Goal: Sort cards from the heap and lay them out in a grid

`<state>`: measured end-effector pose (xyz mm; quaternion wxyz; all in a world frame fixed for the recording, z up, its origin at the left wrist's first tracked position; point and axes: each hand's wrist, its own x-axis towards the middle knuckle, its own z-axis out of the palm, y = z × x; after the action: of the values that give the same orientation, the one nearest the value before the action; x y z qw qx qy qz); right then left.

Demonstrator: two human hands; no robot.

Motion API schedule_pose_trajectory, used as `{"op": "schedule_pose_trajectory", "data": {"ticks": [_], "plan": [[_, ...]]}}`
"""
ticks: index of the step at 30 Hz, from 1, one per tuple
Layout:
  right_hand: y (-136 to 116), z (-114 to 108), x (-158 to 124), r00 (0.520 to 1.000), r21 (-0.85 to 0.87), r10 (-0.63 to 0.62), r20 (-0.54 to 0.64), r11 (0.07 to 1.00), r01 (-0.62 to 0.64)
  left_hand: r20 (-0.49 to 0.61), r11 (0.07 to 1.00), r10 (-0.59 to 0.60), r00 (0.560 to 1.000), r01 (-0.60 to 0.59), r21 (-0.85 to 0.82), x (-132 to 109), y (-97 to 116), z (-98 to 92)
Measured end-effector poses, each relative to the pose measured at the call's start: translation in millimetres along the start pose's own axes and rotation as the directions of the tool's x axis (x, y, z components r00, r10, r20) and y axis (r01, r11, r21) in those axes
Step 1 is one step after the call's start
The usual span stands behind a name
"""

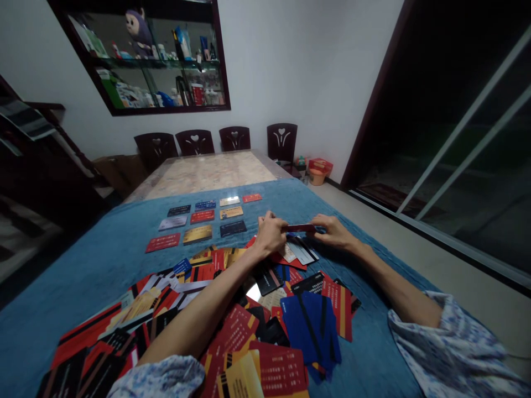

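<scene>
the held card (301,228) shows almost edge-on, its face hard to tell, its ends covered by the left grip (271,234) and right grip (331,230). the left forearm (207,301) hides part of the card pile (236,331), cut off below along with the near edge of the worktop (211,167). between pile and far edge, print on the laid-out cards (202,216) is too small to read.

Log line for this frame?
left hand: holds dark-red rectangular card, left end | right hand: same card, right end | blue cloth: multicoloured card heap near, spaced cards farther
</scene>
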<state>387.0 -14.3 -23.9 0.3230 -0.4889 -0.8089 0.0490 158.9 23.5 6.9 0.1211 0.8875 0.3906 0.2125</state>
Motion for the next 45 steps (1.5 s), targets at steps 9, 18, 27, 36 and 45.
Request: {"op": "schedule_pose_trajectory", "data": {"ticks": [9,18,27,36,45], "plan": [[-13,-2,2,0.992,0.034,-0.036,-0.124,0.999,0.041,0.025,0.999,-0.019,1.000,0.020,-0.039,0,0,1.3],[-18,-2,2,0.983,0.021,-0.035,-0.179,0.999,0.040,0.024,1.000,-0.010,1.000,0.011,-0.027,0,-1,2.9],[-9,4,1,0.985,-0.259,-0.051,-0.167,0.966,0.006,-0.072,0.998,-0.036,0.997,0.033,-0.047,0,-1,1.6],[-13,6,7,0.933,-0.480,-0.283,-0.223,0.865,0.148,-0.223,0.995,0.018,0.975,-0.040,-0.095,-1,1,2.6],[-18,12,10,0.971,-0.491,-0.191,-0.142,0.866,0.099,-0.126,0.999,0.039,0.991,-0.043,-0.029,-5,3,0.9]]}}
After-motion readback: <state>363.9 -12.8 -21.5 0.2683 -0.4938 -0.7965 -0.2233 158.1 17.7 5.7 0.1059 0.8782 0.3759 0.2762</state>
